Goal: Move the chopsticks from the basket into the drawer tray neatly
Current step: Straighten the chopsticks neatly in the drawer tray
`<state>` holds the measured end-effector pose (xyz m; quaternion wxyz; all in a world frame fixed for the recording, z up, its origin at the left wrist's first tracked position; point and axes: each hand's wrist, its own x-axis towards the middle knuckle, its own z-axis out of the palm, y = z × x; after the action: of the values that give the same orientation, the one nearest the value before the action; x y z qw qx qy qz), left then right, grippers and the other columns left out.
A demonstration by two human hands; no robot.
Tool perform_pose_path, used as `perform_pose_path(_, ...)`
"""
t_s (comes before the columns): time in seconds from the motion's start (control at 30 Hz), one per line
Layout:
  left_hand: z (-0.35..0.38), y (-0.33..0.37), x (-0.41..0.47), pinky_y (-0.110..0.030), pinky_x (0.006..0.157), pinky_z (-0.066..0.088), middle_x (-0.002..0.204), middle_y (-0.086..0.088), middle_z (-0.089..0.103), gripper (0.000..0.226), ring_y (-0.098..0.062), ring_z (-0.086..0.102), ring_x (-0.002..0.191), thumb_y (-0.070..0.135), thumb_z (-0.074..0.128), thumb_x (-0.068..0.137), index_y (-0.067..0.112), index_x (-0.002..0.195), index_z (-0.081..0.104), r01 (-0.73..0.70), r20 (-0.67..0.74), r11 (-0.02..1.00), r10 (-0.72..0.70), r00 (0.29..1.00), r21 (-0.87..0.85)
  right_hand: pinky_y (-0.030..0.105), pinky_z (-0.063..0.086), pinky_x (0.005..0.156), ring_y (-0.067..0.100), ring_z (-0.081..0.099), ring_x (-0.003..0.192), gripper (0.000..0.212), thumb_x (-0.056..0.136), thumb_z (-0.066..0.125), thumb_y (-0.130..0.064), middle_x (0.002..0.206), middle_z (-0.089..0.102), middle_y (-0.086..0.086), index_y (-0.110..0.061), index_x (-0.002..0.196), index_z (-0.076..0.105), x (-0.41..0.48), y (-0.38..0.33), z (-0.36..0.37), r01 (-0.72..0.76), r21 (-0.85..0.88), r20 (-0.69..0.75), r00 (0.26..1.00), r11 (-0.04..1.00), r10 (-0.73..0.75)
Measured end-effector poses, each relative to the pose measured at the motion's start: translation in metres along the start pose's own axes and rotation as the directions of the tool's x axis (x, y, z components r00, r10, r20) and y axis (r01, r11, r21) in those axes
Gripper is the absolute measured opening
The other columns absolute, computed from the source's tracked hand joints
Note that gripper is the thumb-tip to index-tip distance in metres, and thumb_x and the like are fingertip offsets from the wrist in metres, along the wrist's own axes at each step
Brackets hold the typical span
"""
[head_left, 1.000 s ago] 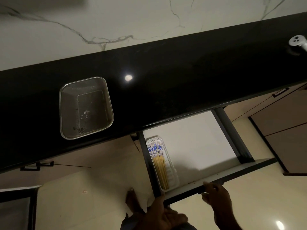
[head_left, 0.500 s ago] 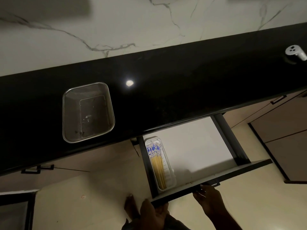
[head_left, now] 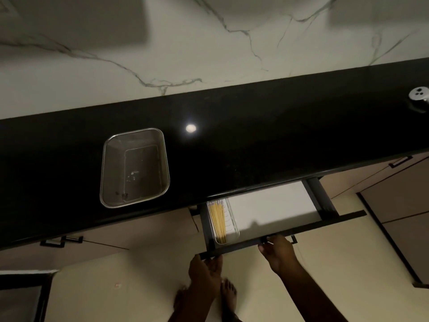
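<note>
The chopsticks (head_left: pixel 219 221) lie side by side in a clear tray (head_left: pixel 232 220) at the left side of the drawer (head_left: pixel 267 205); their far ends are hidden under the black counter (head_left: pixel 267 140). The drawer is only partly out. The metal basket (head_left: pixel 111 173) stands on the counter with no chopsticks in it. My left hand (head_left: pixel 205 270) presses with straight fingers against the left end of the dark drawer front (head_left: pixel 325 223). My right hand (head_left: pixel 278 252) has its fingers curled at the drawer handle (head_left: pixel 294 239).
A marble wall rises behind the counter. A chrome fitting (head_left: pixel 419 95) sits at the counter's far right. Closed cabinet fronts with dark handles (head_left: pixel 61 240) flank the drawer. My bare feet (head_left: pixel 228 296) stand on the pale floor below.
The drawer has slid inward under the counter, hiding the blue-patterned chopstick ends. Both hands have moved forward with the drawer front.
</note>
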<state>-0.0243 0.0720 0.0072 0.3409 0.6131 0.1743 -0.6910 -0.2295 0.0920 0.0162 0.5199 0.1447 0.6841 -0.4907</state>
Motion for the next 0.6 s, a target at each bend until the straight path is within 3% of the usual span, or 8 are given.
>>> perform_pose_path(0.03, 0.008, 0.005, 0.001, -0.048, 0.104, 0.046, 0.143, -0.029, 0.050, 0.044, -0.045, 0.050, 0.131, 0.023, 0.044, 0.105, -0.005, 0.139, 0.045, 0.013, 0.013, 0.996, -0.012, 1.000, -0.086, 0.037, 0.052, 0.077, 0.029, 0.057, 0.089, 0.014, 0.092, 0.051, 0.008, 0.094, 0.058, 0.019, -0.001, 0.084, 0.057, 0.000, -0.006, 0.007, -0.012, 0.026, 0.012, 1.000, 1.000, 0.012)
perform_pose_path(0.13, 0.027, 0.022, 0.001, -0.045, 0.100, 0.048, 0.139, -0.029, 0.054, 0.043, -0.044, 0.053, 0.128, 0.018, 0.046, 0.103, -0.004, 0.139, 0.047, -0.030, 0.032, 0.999, 0.030, 0.999, -0.018, 0.033, 0.047, 0.060, 0.024, 0.051, 0.071, 0.018, 0.090, 0.047, 0.010, 0.080, 0.053, 0.015, -0.003, 0.084, 0.058, 0.007, -0.025, 0.030, -0.011, 0.023, 0.023, 1.000, 1.000, 0.010)
perform_pose_path(0.23, 0.043, 0.039, -0.002, -0.047, 0.109, 0.043, 0.129, -0.027, 0.058, 0.040, -0.041, 0.056, 0.124, 0.013, 0.046, 0.104, -0.004, 0.140, 0.045, -0.075, 0.075, 0.997, 0.072, 0.995, 0.032, 0.033, 0.050, 0.069, 0.021, 0.052, 0.073, 0.017, 0.090, 0.052, 0.007, 0.077, 0.054, 0.012, -0.006, 0.087, 0.061, 0.009, -0.040, 0.049, 0.008, 0.005, 0.065, 0.998, 1.000, -0.008)
perform_pose_path(0.3, 0.056, 0.046, -0.002, -0.047, 0.110, 0.041, 0.117, -0.027, 0.062, 0.039, -0.036, 0.062, 0.108, 0.007, 0.043, 0.103, -0.005, 0.140, 0.046, -0.117, 0.111, 0.991, 0.110, 0.988, 0.059, 0.032, 0.049, 0.068, 0.021, 0.050, 0.068, 0.014, 0.091, 0.053, 0.004, 0.072, 0.050, 0.011, -0.006, 0.086, 0.061, 0.012, -0.050, 0.063, 0.014, -0.020, 0.085, 0.996, 1.000, -0.013)
perform_pose_path(0.4, 0.076, 0.058, -0.001, -0.050, 0.117, 0.034, 0.137, -0.039, 0.050, 0.046, -0.029, 0.061, 0.089, -0.002, 0.037, 0.099, -0.007, 0.144, 0.041, -0.198, 0.174, 0.977, 0.183, 0.968, 0.074, 0.033, 0.050, 0.064, 0.022, 0.048, 0.059, 0.018, 0.091, 0.045, 0.007, 0.066, 0.046, 0.013, -0.002, 0.081, 0.058, 0.016, -0.065, 0.081, 0.031, -0.080, 0.117, 0.993, 0.996, -0.022)
perform_pose_path(0.47, 0.087, 0.066, 0.005, -0.050, 0.119, 0.032, 0.116, -0.051, 0.047, 0.054, -0.026, 0.063, 0.081, -0.009, 0.033, 0.095, -0.007, 0.149, 0.033, -0.253, 0.207, 0.962, 0.230, 0.951, 0.097, 0.036, 0.051, 0.076, 0.022, 0.046, 0.058, 0.024, 0.095, 0.043, 0.007, 0.064, 0.044, 0.013, -0.002, 0.076, 0.056, 0.018, -0.077, 0.096, 0.037, -0.046, 0.143, 0.989, 0.998, -0.030)
perform_pose_path(0.53, 0.098, 0.075, 0.007, -0.051, 0.118, 0.032, 0.085, -0.030, 0.051, 0.055, -0.043, 0.063, 0.107, -0.012, 0.032, 0.092, -0.008, 0.147, 0.036, -0.264, 0.222, 0.960, 0.240, 0.945, 0.088, 0.037, 0.050, 0.078, 0.021, 0.045, 0.057, 0.029, 0.098, 0.041, 0.006, 0.064, 0.042, 0.013, -0.004, 0.073, 0.053, 0.019, -0.086, 0.110, 0.044, -0.027, 0.150, 0.988, 0.999, -0.040)
perform_pose_path(0.6, 0.104, 0.081, 0.011, -0.052, 0.118, 0.032, 0.087, -0.019, 0.055, 0.047, -0.038, 0.056, 0.113, -0.012, 0.034, 0.092, -0.008, 0.136, 0.049, -0.230, 0.213, 0.973, 0.218, 0.952, 0.033, 0.040, 0.049, 0.090, 0.021, 0.044, 0.059, 0.029, 0.097, 0.037, 0.008, 0.063, 0.041, 0.013, -0.003, 0.076, 0.054, 0.019, -0.092, 0.120, 0.043, -0.021, 0.146, 0.989, 0.999, -0.039)
